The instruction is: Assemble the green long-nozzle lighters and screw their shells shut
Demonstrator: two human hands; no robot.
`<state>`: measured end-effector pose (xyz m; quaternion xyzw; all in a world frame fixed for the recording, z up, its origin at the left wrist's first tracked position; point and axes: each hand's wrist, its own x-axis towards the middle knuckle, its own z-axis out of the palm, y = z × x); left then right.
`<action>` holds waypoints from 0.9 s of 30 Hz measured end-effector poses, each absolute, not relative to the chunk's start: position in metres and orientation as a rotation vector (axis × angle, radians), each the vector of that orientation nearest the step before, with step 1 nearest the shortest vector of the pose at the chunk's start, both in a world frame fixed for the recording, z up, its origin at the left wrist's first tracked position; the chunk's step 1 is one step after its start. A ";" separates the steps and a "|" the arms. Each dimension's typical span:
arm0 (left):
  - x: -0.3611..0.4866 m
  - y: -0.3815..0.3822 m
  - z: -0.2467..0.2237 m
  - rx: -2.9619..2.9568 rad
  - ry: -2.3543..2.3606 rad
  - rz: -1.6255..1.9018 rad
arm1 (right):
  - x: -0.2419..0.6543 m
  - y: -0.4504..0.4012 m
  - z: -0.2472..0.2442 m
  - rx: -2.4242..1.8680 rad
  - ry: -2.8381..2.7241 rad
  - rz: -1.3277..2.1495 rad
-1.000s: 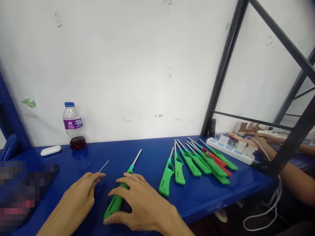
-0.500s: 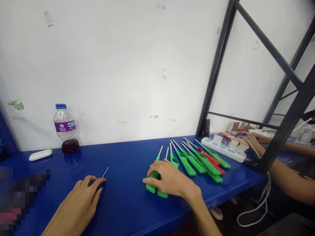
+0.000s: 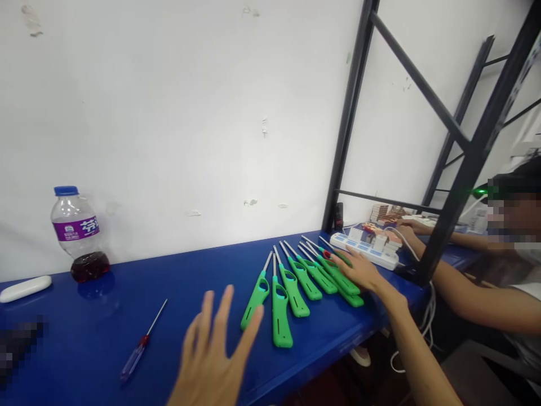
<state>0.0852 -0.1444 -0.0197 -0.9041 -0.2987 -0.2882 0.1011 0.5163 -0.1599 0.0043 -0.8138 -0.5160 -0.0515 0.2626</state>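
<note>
My left hand (image 3: 215,344) is spread open above the blue table (image 3: 177,276), just left of the green lighters, holding nothing. Several green long-necked lighters (image 3: 281,321) lie in a fan, metal tips pointing away. My right hand (image 3: 359,269) rests over the right end of the row, covering part of a green lighter and of a red one (image 3: 327,254); its fingertips are partly hidden among them, so a grip cannot be made out. A screwdriver (image 3: 135,358) with a clear purple and red handle lies on the table to the left of my left hand.
A bottle (image 3: 76,231) with dark drink and a white case (image 3: 26,288) stand at the back left. A white power strip (image 3: 364,251) lies behind the lighters, beside a black metal frame (image 3: 349,113). Another person (image 3: 469,293) sits at the right, arms on the table beyond.
My left hand has let go of the screwdriver and moved right, fingers spread. My right hand has left the two leftmost lighters and moved to the right end. The view has turned right.
</note>
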 end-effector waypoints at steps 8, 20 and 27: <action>0.204 -0.131 0.010 -3.128 -1.025 -0.274 | 0.528 -0.152 -0.014 -2.206 -1.581 -0.011; 0.239 -0.102 -0.017 -2.875 -0.995 -0.521 | 0.529 -0.141 -0.004 -2.228 -1.612 -0.124; 0.271 -0.106 -0.018 -2.930 -0.670 -0.572 | 0.498 -0.146 -0.006 -2.252 -1.573 -0.278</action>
